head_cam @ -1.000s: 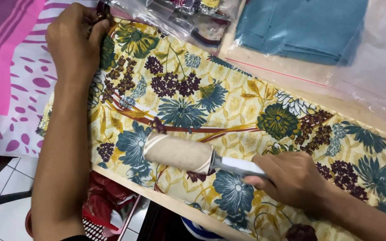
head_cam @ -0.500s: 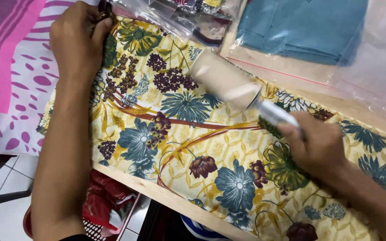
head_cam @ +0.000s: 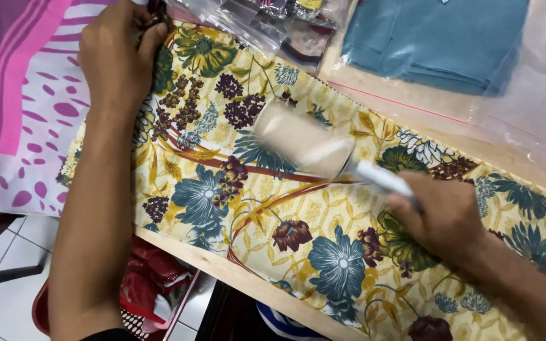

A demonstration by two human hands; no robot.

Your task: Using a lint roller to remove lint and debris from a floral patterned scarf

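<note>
A yellow floral cloth with blue and purple flowers lies spread along a wooden table. My right hand grips the white handle of a lint roller, whose pale cylinder rests on the cloth near its middle, blurred by motion. My left hand presses down on the cloth's far left end, fingers curled over its edge.
A folded blue garment in a clear plastic bag lies at the top right. More plastic bags sit at the top. A pink and white patterned cloth lies on the left. Below the table edge stands a red basket.
The lint roller went from the near edge of the cloth to its far side, then came back toward the middle. My left hand stayed pressed on the cloth's end.
</note>
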